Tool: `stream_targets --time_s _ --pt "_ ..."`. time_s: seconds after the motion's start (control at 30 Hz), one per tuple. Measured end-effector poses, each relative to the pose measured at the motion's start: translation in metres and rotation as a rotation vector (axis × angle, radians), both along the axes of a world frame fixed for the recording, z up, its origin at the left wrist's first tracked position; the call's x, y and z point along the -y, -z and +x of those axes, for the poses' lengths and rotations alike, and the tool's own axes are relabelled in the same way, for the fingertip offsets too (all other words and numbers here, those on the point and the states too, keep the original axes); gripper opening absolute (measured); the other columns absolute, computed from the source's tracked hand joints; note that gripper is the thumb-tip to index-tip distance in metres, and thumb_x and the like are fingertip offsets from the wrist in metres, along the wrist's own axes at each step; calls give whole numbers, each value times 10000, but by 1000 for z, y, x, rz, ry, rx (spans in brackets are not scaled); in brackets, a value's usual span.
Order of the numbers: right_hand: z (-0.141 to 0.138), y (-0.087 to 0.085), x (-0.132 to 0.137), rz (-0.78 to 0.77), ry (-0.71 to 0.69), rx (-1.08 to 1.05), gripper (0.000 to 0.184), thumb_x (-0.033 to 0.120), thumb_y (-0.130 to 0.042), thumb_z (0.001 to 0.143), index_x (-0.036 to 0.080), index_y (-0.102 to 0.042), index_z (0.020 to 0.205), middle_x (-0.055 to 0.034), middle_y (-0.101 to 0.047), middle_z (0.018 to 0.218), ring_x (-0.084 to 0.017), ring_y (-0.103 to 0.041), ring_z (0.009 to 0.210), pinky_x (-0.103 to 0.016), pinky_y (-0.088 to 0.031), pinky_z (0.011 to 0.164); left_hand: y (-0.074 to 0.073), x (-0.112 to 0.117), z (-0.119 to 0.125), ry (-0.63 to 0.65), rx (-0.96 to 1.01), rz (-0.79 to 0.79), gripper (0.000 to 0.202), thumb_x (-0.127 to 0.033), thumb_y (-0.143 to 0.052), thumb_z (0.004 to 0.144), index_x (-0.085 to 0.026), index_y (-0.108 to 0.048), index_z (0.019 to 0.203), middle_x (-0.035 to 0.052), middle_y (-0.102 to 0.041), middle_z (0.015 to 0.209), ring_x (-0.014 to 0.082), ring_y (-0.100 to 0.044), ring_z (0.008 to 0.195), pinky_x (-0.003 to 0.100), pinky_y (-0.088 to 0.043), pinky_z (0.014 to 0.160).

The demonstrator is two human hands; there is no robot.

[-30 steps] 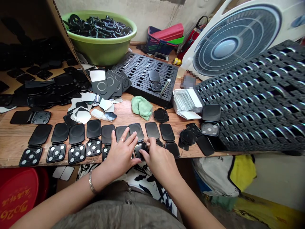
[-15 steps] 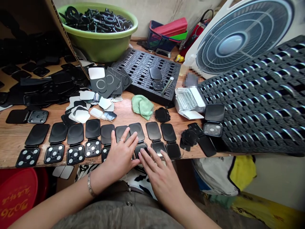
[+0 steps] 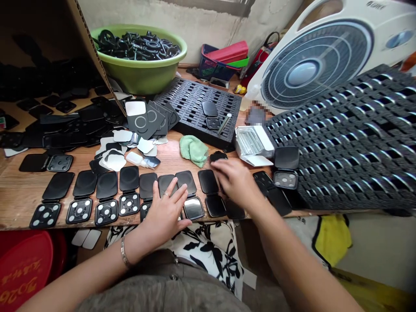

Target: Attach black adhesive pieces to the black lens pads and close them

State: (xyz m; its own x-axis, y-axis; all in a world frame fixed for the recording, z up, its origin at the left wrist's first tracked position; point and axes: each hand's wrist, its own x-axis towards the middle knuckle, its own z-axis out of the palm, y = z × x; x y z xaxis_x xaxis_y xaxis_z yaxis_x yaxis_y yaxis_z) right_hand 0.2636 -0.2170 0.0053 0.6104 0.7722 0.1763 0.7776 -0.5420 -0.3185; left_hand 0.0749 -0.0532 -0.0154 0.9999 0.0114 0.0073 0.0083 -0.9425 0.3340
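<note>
Hinged black square cases [image 3: 78, 182] lie unfolded in a row along the table's front edge. Several at the left show light round dots in the lower half. My left hand [image 3: 167, 208] rests open and spread over cases in the middle of the row, partly covering them. Beside its fingers, one case has a shiny lower half [image 3: 194, 208]. My right hand [image 3: 238, 180] reaches over the row's right end, its fingers stretched and slightly bent. Its fingertips are at a small pile of thin black pieces [image 3: 218, 156]; whether they touch it I cannot tell.
A green cloth [image 3: 193, 149] lies behind the row, left of a white box of metal pins [image 3: 254, 141]. Slotted black foam blocks [image 3: 198, 110] hold metal pieces. A green basin [image 3: 139, 73] of black parts, a cardboard box [image 3: 94, 47] and a fan [image 3: 302, 73] stand behind.
My right hand has moved from the row up and right to the small black pile, uncovering the cases it was over. My left hand stays on the row. The view has tilted up slightly.
</note>
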Motion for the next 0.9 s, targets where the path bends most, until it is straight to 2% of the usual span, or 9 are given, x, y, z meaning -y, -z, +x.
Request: stream_targets --time_s 0.1,0.23,0.33,0.47,0.57,0.67,0.77,0.83,0.9 --pt "55 -4 -15 -182 71 5 396 227 -659 845 204 -658 1240 -125 -624 1247 -317 -543 1173 -470 -460 961 -5 -13 -7 10 24 -1 791 -458 -729 820 -166 -399 1477 180 -397 1536 384 -206 1486 771 -94 1103" --pt "76 -9 -29 -384 5 22 401 295 -728 790 208 -681 1178 -121 -606 1172 -315 -532 1112 -421 -457 875 -17 -36 -26 12 63 1 797 -403 -734 827 -171 -362 1493 185 -386 1543 378 -178 1494 753 -143 1105" --pt "70 -14 -32 -362 -27 130 325 268 -711 789 199 -684 1105 -121 -620 1127 -311 -541 1049 -400 -440 808 -19 -48 -42 38 36 3 755 -363 -737 830 -184 -389 1475 180 -410 1530 371 -204 1489 748 -150 1106" --pt "54 -28 -21 -128 36 84 37 199 -661 802 184 -669 835 -80 -658 878 -250 -583 866 -352 -422 724 -15 -50 -50 43 -17 9 755 -345 -762 810 -180 -411 1458 183 -417 1524 374 -213 1486 761 -132 1100" --pt "27 -42 -9 100 181 -241 121 284 -698 787 193 -639 733 -17 -624 687 -175 -571 664 -306 -418 624 -11 -46 -47 30 -69 5 763 -376 -768 802 -177 -419 1451 181 -403 1533 378 -203 1488 775 -103 1093" --pt "-18 -43 -6 231 244 -776 306 452 -774 703 186 -643 780 8 -619 636 -127 -542 534 -261 -417 505 -8 -44 -43 14 -108 0 782 -422 -779 780 -178 -433 1438 166 -397 1541 376 -187 1493 789 -62 1087" --pt "-67 -24 -15 216 248 -1291 437 511 -829 605 185 -605 791 30 -606 559 -115 -542 446 -240 -437 439 -4 -43 -43 -7 -101 -3 764 -452 -762 788 -190 -442 1431 150 -396 1546 355 -164 1503 774 -10 1100" --pt "-92 -7 -25 236 255 -1445 442 514 -821 609 187 -575 776 41 -594 505 -110 -542 420 -227 -447 435 -1 -43 -44 -17 -89 -9 744 -459 -745 803 -202 -441 1432 140 -394 1549 340 -151 1508 762 30 1104" --pt "-106 7 -34 260 269 -1484 426 507 -802 627 190 -555 768 46 -591 477 -104 -538 403 -214 -445 429 0 -43 -45 -21 -85 -21 736 -461 -735 811 -212 -435 1435 132 -389 1554 333 -141 1511 756 62 1102"
